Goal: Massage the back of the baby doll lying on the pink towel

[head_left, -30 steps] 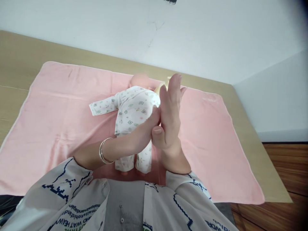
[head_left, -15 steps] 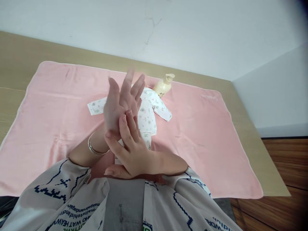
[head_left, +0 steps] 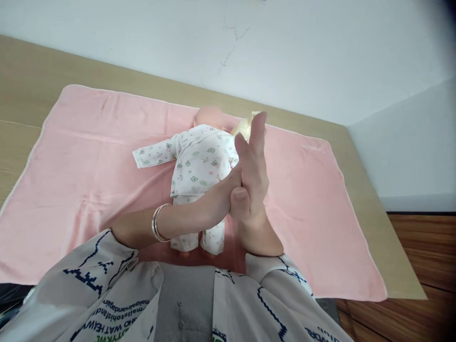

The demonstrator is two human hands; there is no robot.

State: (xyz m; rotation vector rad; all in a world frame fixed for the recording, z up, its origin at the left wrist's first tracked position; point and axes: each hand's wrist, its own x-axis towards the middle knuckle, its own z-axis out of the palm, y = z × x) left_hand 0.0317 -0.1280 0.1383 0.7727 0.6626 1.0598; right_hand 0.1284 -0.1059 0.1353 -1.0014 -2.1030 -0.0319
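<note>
My right hand [head_left: 254,175] is raised to the right of the baby doll [head_left: 201,164], with its fingers stretched upward. Reaching across from the left, my left hand [head_left: 219,197] is closed against the palm and wrist side of my right hand; its thumb shows, while its fingers are partly hidden. A silver bracelet [head_left: 156,223] circles my left wrist. The doll lies on its back in a white printed top and trousers, head away from me and feet near. My left forearm covers part of its legs. Behind my right hand, a pale yellow pump bottle [head_left: 242,127] is partly hidden.
A pink blanket [head_left: 302,213] with a white edge covers much of the wooden table [head_left: 359,190]. A white wall [head_left: 302,52] rises along the table's back. The brown wooden floor [head_left: 420,247] shows at right.
My hands have swapped: earlier my right fingers lay on my raised left palm. Now my left hand presses on my raised right hand, farther right. More of the doll shows; the bottle is partly covered.
</note>
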